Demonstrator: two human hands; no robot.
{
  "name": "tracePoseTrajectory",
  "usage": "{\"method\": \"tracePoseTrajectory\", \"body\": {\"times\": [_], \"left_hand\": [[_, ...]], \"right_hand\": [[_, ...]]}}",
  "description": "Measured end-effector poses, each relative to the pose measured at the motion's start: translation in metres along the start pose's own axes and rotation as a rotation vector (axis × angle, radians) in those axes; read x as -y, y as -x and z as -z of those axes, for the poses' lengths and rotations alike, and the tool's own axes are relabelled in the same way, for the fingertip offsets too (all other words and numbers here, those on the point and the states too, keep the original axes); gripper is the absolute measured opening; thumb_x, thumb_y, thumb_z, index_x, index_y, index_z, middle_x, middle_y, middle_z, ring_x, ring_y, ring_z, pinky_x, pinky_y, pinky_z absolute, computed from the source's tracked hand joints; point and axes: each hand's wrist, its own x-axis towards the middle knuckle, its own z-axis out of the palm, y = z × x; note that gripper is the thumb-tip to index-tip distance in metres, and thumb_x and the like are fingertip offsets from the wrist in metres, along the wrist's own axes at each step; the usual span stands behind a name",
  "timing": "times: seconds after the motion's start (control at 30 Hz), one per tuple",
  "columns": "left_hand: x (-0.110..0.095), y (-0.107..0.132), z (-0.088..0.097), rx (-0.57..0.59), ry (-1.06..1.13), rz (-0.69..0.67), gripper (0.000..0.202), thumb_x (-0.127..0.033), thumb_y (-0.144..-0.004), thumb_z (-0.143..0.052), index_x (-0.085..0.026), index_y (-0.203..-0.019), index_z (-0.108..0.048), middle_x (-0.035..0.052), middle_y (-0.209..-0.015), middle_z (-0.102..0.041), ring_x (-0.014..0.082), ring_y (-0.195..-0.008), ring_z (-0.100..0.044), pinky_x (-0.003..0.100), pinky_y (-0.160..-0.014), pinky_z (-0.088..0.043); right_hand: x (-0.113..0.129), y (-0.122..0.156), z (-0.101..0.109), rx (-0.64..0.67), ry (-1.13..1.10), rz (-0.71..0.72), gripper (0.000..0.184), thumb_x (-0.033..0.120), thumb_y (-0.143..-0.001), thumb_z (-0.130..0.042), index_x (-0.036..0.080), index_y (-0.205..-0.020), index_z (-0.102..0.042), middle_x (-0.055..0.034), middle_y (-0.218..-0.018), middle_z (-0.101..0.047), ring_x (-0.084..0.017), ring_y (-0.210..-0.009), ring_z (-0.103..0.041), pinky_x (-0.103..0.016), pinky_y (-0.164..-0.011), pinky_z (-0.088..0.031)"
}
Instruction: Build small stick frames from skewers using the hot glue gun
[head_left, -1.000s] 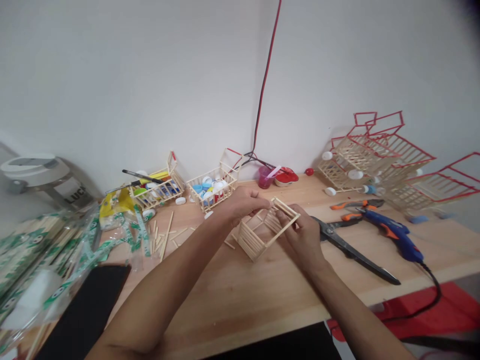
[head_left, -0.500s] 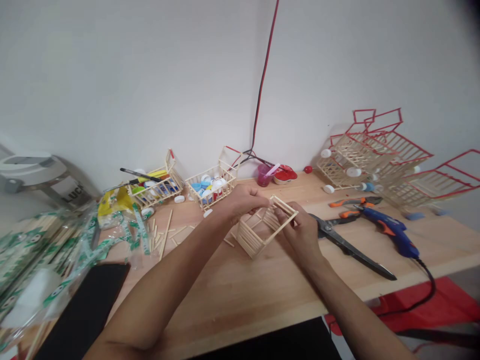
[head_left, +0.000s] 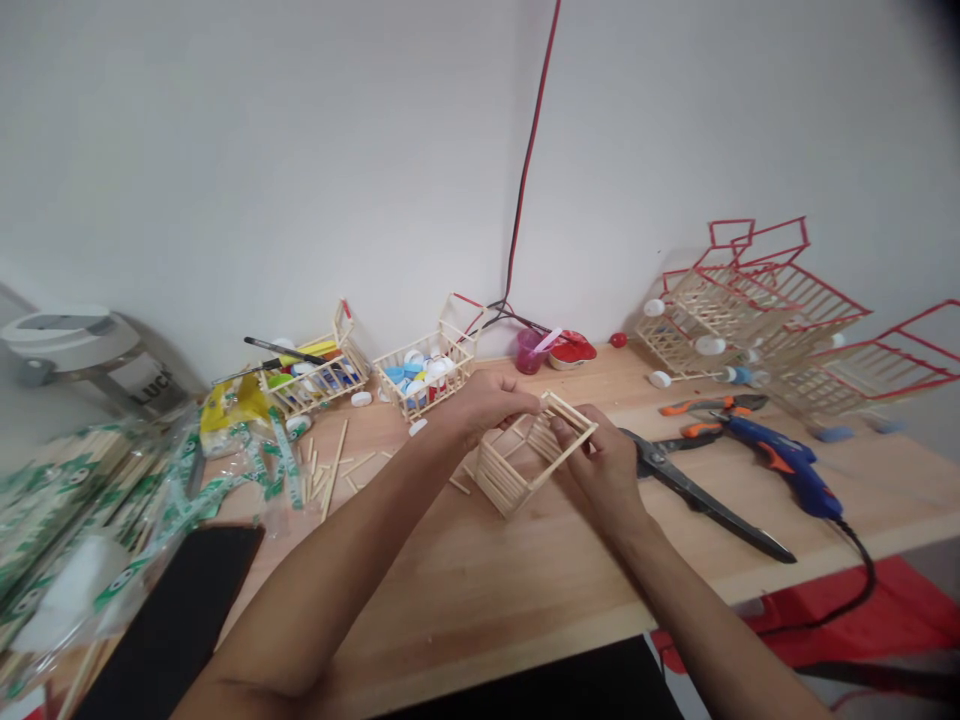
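A small basket frame of thin wooden sticks [head_left: 501, 482] is held tilted above the wooden table, in the middle of the head view. My left hand [head_left: 501, 402] pinches its far upper corner, the fingers closed on the sticks there. From the other side my right hand [head_left: 600, 455] grips the frame's right end, thumb inside and fingers around the outside. Part of the frame's far side is hidden behind my fingers. Loose short sticks [head_left: 330, 470] lie on the table left of my left forearm.
Two stick carts [head_left: 427, 375] with bottle caps and other small things stand at the back. Red-edged carts [head_left: 787, 300] are stacked at the right. Large scissors [head_left: 697, 495], orange-handled pliers [head_left: 697, 408] and a blue glue gun [head_left: 784, 460] lie right; a black phone [head_left: 176, 620] lies left.
Both hands keep the same hold on the stick frame. The whole view has shifted very slightly; nothing else has visibly moved.
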Motion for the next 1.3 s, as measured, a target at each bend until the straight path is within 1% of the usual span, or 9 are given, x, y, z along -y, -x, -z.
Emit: {"method": "tracePoseTrajectory", "body": {"times": [0.17,0.3,0.43,0.7,0.83,0.97,1.03,1.13,1.3], "left_hand": [[-0.0001,-0.0009,-0.0003,-0.003,0.025,0.013,0.026,-0.013,-0.07,-0.064,-0.014,-0.049,-0.049,-0.0062,-0.038,-0.041,0.0032,-0.038,-0.032,0.019,-0.041,-0.019],[-0.0002,-0.0003,0.0003,0.01,0.008,-0.003,0.027,-0.014,-0.071,-0.064,-0.014,-0.048,-0.048,-0.0059,-0.038,-0.041,0.003,-0.038,-0.031,0.02,-0.041,-0.018],[0.0008,-0.0009,0.0012,0.015,0.022,0.006,0.027,-0.015,-0.071,-0.064,-0.014,-0.049,-0.048,-0.0064,-0.038,-0.04,0.0032,-0.038,-0.032,0.02,-0.041,-0.019],[0.0046,-0.005,0.0031,0.052,0.034,-0.019,0.027,-0.019,-0.071,-0.064,-0.014,-0.05,-0.048,-0.0068,-0.039,-0.039,0.003,-0.037,-0.031,0.02,-0.041,-0.018],[0.0054,-0.0036,0.0034,0.061,0.031,-0.031,0.026,-0.019,-0.071,-0.063,-0.014,-0.051,-0.049,-0.0066,-0.04,-0.04,0.0029,-0.038,-0.032,0.02,-0.041,-0.019],[0.0044,-0.0025,0.0037,0.06,0.024,-0.028,0.026,-0.019,-0.072,-0.063,-0.014,-0.05,-0.05,-0.0068,-0.039,-0.039,0.0029,-0.037,-0.031,0.02,-0.041,-0.018],[0.0041,-0.0028,0.0037,0.054,0.023,-0.013,0.025,-0.019,-0.072,-0.063,-0.014,-0.05,-0.049,-0.007,-0.039,-0.039,0.0029,-0.037,-0.031,0.02,-0.041,-0.018],[0.0049,-0.0039,0.0038,0.053,0.031,-0.002,0.025,-0.019,-0.071,-0.063,-0.014,-0.051,-0.049,-0.0072,-0.039,-0.039,0.0031,-0.037,-0.032,0.02,-0.04,-0.018],[0.0075,-0.0053,0.0046,0.057,0.022,-0.026,0.026,-0.019,-0.071,-0.063,-0.015,-0.051,-0.047,-0.0072,-0.04,-0.039,0.0033,-0.037,-0.032,0.02,-0.04,-0.019]], "right_hand": [[-0.0009,-0.0001,0.0,0.006,0.035,0.002,0.019,0.03,-0.09,-0.052,0.018,-0.086,-0.065,-0.0028,-0.079,-0.062,-0.014,-0.068,-0.055,-0.027,-0.062,-0.041],[-0.0001,-0.0005,-0.0005,0.003,0.042,0.001,0.019,0.03,-0.09,-0.052,0.017,-0.086,-0.066,-0.0026,-0.078,-0.063,-0.014,-0.067,-0.054,-0.027,-0.061,-0.041],[0.0005,-0.0009,-0.0004,0.004,0.023,0.005,0.018,0.029,-0.089,-0.052,0.017,-0.087,-0.066,-0.0029,-0.079,-0.062,-0.014,-0.068,-0.055,-0.027,-0.062,-0.041],[-0.0012,-0.0006,0.0007,0.003,0.032,0.019,0.018,0.029,-0.089,-0.052,0.018,-0.087,-0.066,-0.0032,-0.081,-0.064,-0.015,-0.071,-0.057,-0.027,-0.064,-0.043],[-0.0037,0.0007,0.0003,0.013,0.031,-0.002,0.019,0.03,-0.089,-0.052,0.019,-0.093,-0.067,-0.0039,-0.086,-0.066,-0.017,-0.077,-0.059,-0.028,-0.069,-0.045],[-0.0054,0.0012,0.0001,0.016,-0.008,-0.03,0.028,0.033,-0.088,-0.053,0.021,-0.112,-0.064,-0.0061,-0.102,-0.067,-0.02,-0.09,-0.061,-0.032,-0.078,-0.048],[-0.0054,0.001,0.0003,0.016,-0.022,-0.039,0.033,0.034,-0.088,-0.054,0.022,-0.118,-0.062,-0.0071,-0.108,-0.066,-0.021,-0.095,-0.061,-0.034,-0.082,-0.048],[-0.005,0.0008,0.0014,0.012,0.012,-0.035,0.033,0.034,-0.087,-0.055,0.022,-0.117,-0.062,-0.0071,-0.106,-0.065,-0.021,-0.093,-0.06,-0.034,-0.081,-0.048],[-0.0054,0.0009,0.0021,0.005,0.045,-0.012,0.029,0.035,-0.085,-0.058,0.022,-0.111,-0.064,-0.0059,-0.1,-0.064,-0.019,-0.088,-0.059,-0.033,-0.077,-0.047]]}}
